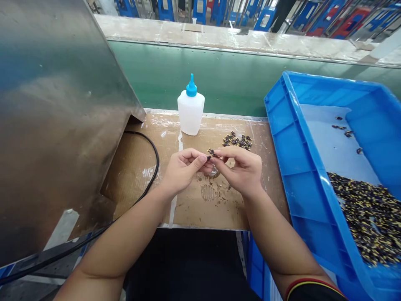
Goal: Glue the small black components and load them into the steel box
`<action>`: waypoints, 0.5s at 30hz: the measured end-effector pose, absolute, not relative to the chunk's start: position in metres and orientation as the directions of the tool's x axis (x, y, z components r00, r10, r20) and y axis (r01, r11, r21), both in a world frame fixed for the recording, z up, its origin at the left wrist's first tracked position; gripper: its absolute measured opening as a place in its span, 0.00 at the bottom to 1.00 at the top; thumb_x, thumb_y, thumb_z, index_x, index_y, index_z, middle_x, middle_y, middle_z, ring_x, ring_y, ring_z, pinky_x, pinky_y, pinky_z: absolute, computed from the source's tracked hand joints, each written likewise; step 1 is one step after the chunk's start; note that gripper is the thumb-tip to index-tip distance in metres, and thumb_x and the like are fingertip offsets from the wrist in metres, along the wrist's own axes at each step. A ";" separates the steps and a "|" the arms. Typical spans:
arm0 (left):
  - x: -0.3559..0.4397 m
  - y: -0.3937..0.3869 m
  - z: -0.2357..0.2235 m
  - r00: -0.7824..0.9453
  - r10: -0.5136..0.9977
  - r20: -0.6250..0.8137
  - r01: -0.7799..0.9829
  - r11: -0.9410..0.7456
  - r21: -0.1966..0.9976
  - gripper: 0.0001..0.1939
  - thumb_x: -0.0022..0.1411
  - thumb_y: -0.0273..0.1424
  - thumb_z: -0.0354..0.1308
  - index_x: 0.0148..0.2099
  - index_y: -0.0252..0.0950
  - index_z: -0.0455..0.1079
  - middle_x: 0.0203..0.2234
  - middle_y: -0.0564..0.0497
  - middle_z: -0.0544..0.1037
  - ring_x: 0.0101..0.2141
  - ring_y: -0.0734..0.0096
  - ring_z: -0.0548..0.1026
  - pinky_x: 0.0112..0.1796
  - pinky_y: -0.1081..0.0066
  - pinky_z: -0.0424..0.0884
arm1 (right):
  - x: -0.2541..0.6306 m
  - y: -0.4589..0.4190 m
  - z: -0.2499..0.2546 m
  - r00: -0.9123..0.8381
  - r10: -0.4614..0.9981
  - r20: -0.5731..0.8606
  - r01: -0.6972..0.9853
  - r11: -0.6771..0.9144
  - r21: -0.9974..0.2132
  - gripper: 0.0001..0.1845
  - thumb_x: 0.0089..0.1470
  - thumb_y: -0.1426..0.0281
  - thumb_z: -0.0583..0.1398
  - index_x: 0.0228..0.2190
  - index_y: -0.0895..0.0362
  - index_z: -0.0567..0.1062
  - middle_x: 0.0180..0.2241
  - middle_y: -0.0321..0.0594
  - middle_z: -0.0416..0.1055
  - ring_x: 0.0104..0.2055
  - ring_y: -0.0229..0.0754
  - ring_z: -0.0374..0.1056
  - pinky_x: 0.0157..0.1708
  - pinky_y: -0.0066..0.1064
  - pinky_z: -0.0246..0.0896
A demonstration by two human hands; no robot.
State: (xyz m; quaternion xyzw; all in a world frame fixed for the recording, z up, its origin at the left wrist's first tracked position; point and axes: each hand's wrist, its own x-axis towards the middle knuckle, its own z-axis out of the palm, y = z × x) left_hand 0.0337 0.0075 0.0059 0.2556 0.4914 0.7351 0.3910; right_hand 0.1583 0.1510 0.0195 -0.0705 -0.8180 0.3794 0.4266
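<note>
My left hand (183, 169) and my right hand (242, 169) meet over the cardboard-covered work surface (134, 167). Both are curled in a pinch around a small dark part with yellow marks (212, 153), held between the fingertips of the two hands. Just beyond the hands lies a small heap of the same dark parts (238, 141). A white squeeze bottle with a blue nozzle cap (191, 109) stands upright behind them. Under the fingers I glimpse a small round clear object (214, 172) on the cardboard.
A large blue plastic crate (316, 200) at the right holds many dark and yellow parts (366, 217). A tilted steel panel (53, 117) fills the left. A black cable (150, 175) curves along the cardboard. A green conveyor belt (225, 75) runs behind.
</note>
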 end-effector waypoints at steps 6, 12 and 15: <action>0.037 0.006 0.010 -0.688 0.724 0.037 -0.201 -0.239 0.950 0.14 0.58 0.40 0.79 0.37 0.36 0.85 0.33 0.46 0.88 0.33 0.66 0.87 0.39 0.66 0.87 | 0.153 0.145 0.018 -0.583 0.433 0.687 -0.265 0.698 -0.665 0.06 0.65 0.72 0.70 0.42 0.48 0.84 0.38 0.35 0.85 0.34 0.41 0.79 0.34 0.37 0.80; 0.036 0.004 0.011 -0.700 0.712 0.066 -0.154 -0.241 0.958 0.10 0.56 0.37 0.80 0.38 0.38 0.87 0.38 0.46 0.89 0.38 0.65 0.87 0.45 0.65 0.86 | 0.157 0.148 0.020 -0.598 0.488 0.635 -0.266 0.627 -0.732 0.06 0.64 0.71 0.70 0.42 0.49 0.84 0.39 0.36 0.84 0.36 0.43 0.80 0.36 0.38 0.79; 0.030 0.004 0.011 -0.742 0.667 0.063 -0.150 -0.257 0.955 0.11 0.56 0.36 0.80 0.38 0.38 0.87 0.35 0.46 0.89 0.34 0.68 0.86 0.43 0.66 0.85 | 0.167 0.164 0.028 -0.696 0.483 0.531 -0.166 0.611 -0.774 0.03 0.66 0.68 0.68 0.41 0.51 0.84 0.38 0.38 0.84 0.38 0.44 0.80 0.38 0.37 0.77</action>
